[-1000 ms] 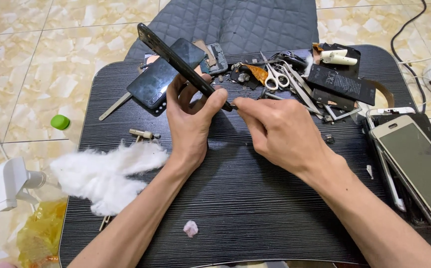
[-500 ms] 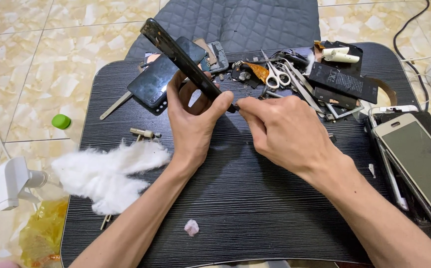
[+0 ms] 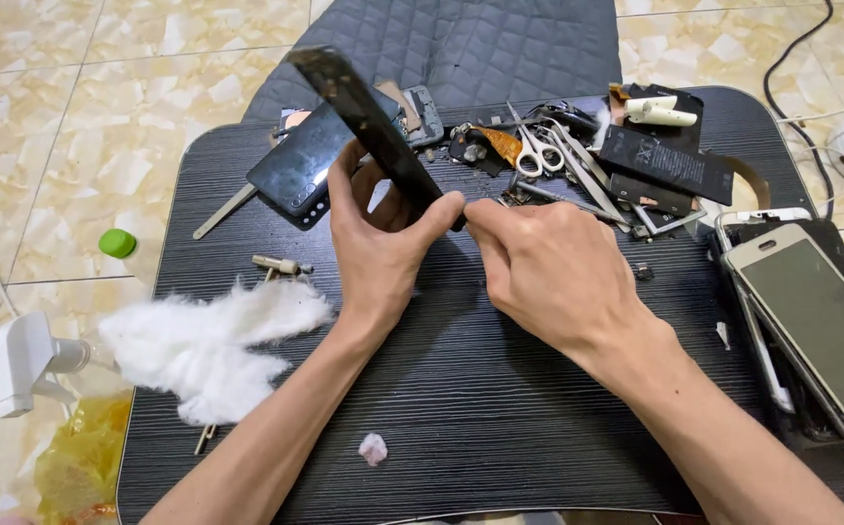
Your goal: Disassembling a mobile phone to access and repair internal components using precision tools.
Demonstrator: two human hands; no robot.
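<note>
My left hand [image 3: 383,238] grips a thin black phone body [image 3: 364,117], held on edge and tilted up toward the far left above a dark wood-grain table [image 3: 500,408]. Its thumb presses on the phone's lower end. My right hand [image 3: 553,272] has its fingers pinched together at that same lower end, touching it; whether it holds a small tool there is hidden. Behind the raised phone lies a second black phone [image 3: 300,165] flat on the table.
White cotton wad [image 3: 203,340] at left, a small pink scrap [image 3: 372,448] near the front. Scissors [image 3: 537,151], tweezers, a black battery [image 3: 667,165] and loose parts at the back. Stacked phones [image 3: 811,326] at right. Spray bottle [image 3: 28,365] and green cap [image 3: 118,243] on the tile floor.
Both hands stay joined at the phone's lower end. The phone and hands have shifted only slightly; the grip is the same.
</note>
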